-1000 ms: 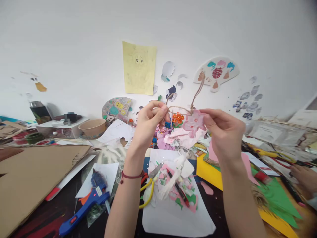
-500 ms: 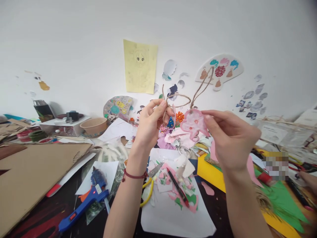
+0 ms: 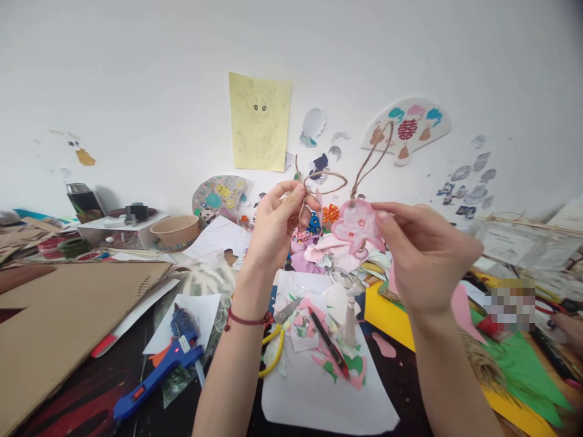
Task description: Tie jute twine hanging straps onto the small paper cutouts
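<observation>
My left hand (image 3: 285, 221) is closed, pinching a looped brown twine (image 3: 331, 175) between thumb and fingers. A thin pink edge of something shows just beside those fingers; its shape is mostly hidden. In my right hand (image 3: 426, 252) a pink flower-shaped ornament (image 3: 356, 224) is gripped at its right edge, thumb in front. Small red flowers mark its face. A twine loop (image 3: 373, 152) rises from its top, and a pale tassel (image 3: 350, 318) hangs beneath it. Both hands are raised above the table, the two pieces side by side.
White paper (image 3: 328, 403) bears coloured scraps, scissors (image 3: 273, 355) with yellow handles and a pen (image 3: 328, 343). A blue glue gun (image 3: 159, 373) and cardboard (image 3: 82, 321) lie left. Twine roll (image 3: 485, 361) and green sheets lie right. Another person's hand (image 3: 569, 328) shows at the right edge.
The view has shifted slightly, so the table and wall things sit a little further right. The tassel below the flower ornament now shows more clearly. Both hands keep their holds.
</observation>
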Demonstrator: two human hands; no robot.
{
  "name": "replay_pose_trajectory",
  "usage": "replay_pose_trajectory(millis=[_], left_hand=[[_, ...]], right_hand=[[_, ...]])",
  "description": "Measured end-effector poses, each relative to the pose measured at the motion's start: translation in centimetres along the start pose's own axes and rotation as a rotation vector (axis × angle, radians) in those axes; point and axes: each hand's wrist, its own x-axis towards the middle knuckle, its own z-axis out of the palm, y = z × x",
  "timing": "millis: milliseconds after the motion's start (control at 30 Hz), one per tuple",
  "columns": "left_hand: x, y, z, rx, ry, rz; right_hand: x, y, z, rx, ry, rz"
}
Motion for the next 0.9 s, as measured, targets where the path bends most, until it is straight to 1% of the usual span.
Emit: replay_pose_trajectory(millis=[200, 333, 533, 767, 900], left_hand=[[0.08, 0.21, -0.33, 0.009, 0.004, 0.014], [0.06, 0.29, -0.45, 0.016, -0.008, 0.023], [-0.35, 0.38, -0.12, 0.066, -0.013, 0.016], [-0.44, 0.69, 0.12, 0.132, 0.004, -0.013], [-0.46, 0.74, 0.05, 0.150, -0.019, 0.003]], right_hand=[[-0.18, -0.14, 0.08, -0.052, 0.013, -0.040], [-0.32, -0.38, 0.09, -0.069, 0.022, -0.033], [-0.21, -0.13, -0.03, -0.096, -0.011, -0.043], [-0.15, 0.30, 0.07, -0.108, -0.004, -0.053], [-0.17, 0.27, 0.14, -0.094, -0.002, -0.066]])
